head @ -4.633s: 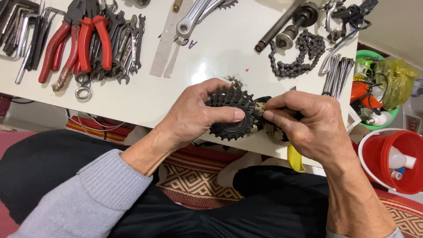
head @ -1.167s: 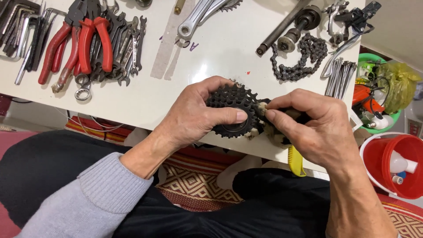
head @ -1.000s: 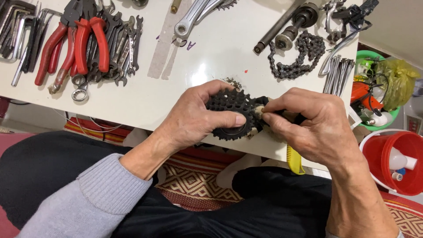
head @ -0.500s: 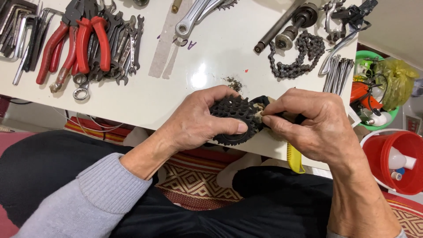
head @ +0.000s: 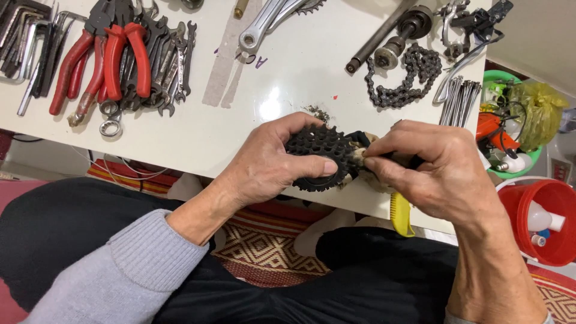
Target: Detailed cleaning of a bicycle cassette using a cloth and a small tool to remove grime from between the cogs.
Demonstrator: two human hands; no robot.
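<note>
Seen from the head camera, looking down: left hand [head: 267,168] wrapped tight round a black toothed gear cluster [head: 321,157], thumb pressed flat across the front, likely to stop the cluster from turning; held just over the near edge of the white table [head: 180,135], above the lap, close enough for a good look. Right hand [head: 435,171] closed on a small brush with a yellow handle [head: 401,215], fingertips pinched near the pale bristles, bristles touching the right side of the teeth; short grip, probably for pushing hard into the gaps. A bit of dark grit [head: 317,113] on the table just beyond the cluster. Far left, red pliers [head: 111,57] beside spanners [head: 171,63], laid within reach; far right, a loose chain [head: 402,81]; off the table to the right, a red bucket [head: 540,219].
</note>
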